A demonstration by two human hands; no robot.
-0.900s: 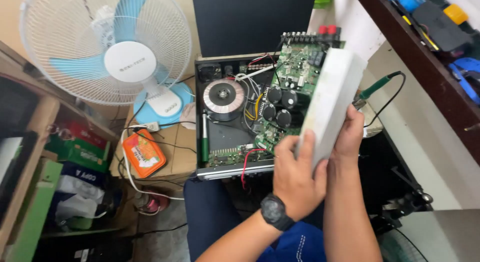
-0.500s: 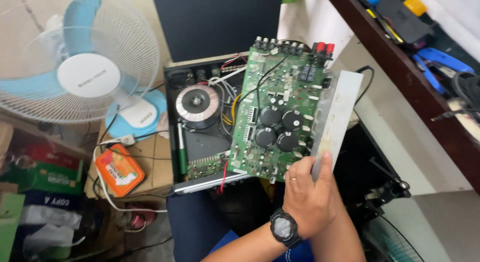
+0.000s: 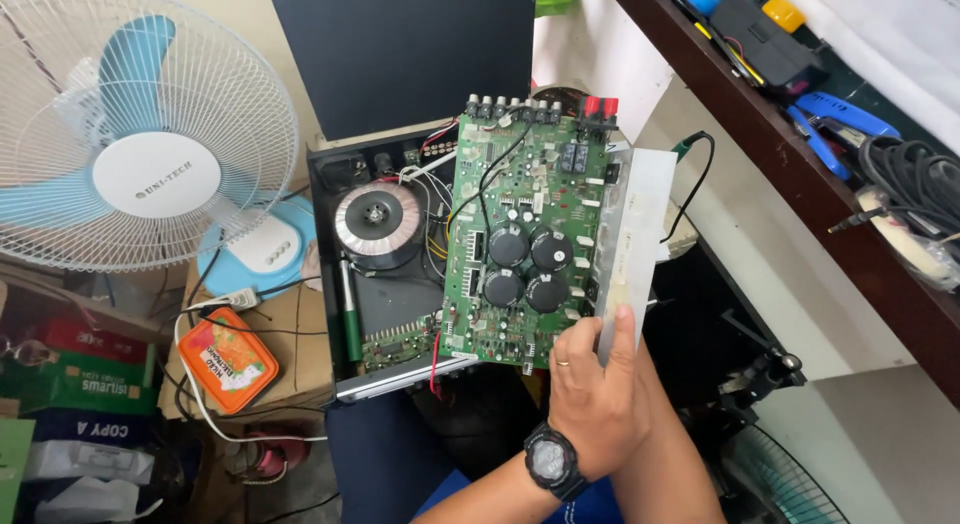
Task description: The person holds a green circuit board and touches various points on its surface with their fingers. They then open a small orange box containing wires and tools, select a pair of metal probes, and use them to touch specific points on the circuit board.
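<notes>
**Green circuit board held at open black amplifier chassis**

Left hand (image 3: pixel 592 389), wristwatch on wrist, closed on near edge of green circuit board with four black capacitors (image 3: pixel 530 249); thumb lying up along silver metal heatsink plate (image 3: pixel 634 239) on board's right edge. Right hand largely hidden behind left; grip cannot be told. Board tilted over right half of open black metal chassis (image 3: pixel 345 314). Round copper-wound transformer (image 3: pixel 377 222) inside chassis, left of board. White and blue pedestal fan (image 3: pixel 150 164) well left of chassis.

The open black amplifier case (image 3: pixel 345 284) rests on a cardboard box (image 3: pixel 300 344) beside an orange tin (image 3: pixel 227 361). The dark shelf (image 3: pixel 790 174) at right carries blue pliers (image 3: pixel 835 119) and coiled black cable (image 3: pixel 915 184).
</notes>
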